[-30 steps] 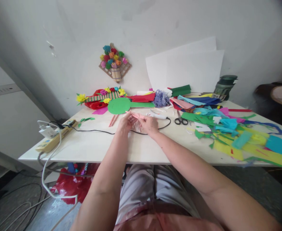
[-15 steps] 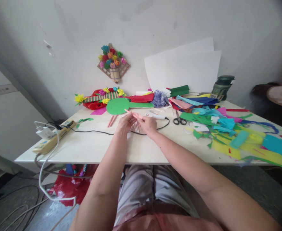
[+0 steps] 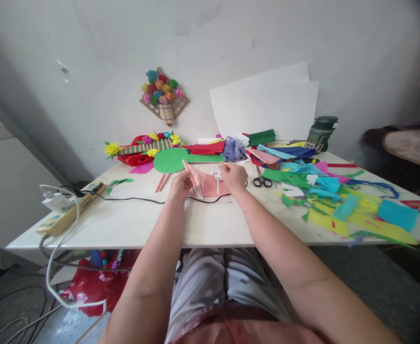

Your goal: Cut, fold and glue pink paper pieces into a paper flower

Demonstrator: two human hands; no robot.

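Note:
My left hand (image 3: pixel 181 185) pinches a thin pink paper roll (image 3: pixel 186 166), which points up and away from me. A sheet of pink crepe paper (image 3: pixel 210 185) spreads to the right of it over the table. My right hand (image 3: pixel 234 176) is curled round a white glue gun (image 3: pixel 218 173), mostly hidden under the fingers. Thin white sticks (image 3: pixel 198 192) lie by the left fingers. Left of that hand rest more pink paper rolls (image 3: pixel 162 182). Behind both hands lies a green paddle-shaped piece (image 3: pixel 170 160).
Scissors (image 3: pixel 262 181) lie right of my right hand, beside a heap of coloured paper scraps (image 3: pixel 328 200). A black cord (image 3: pixel 141 198) crosses the table from a power strip (image 3: pixel 66 215). A dark bottle (image 3: pixel 320 134) stands at the back right.
My hands have moved apart. The right hand has left the pink roll and gone to the glue gun. Pink paper now shows spread between the hands. The view has shifted slightly.

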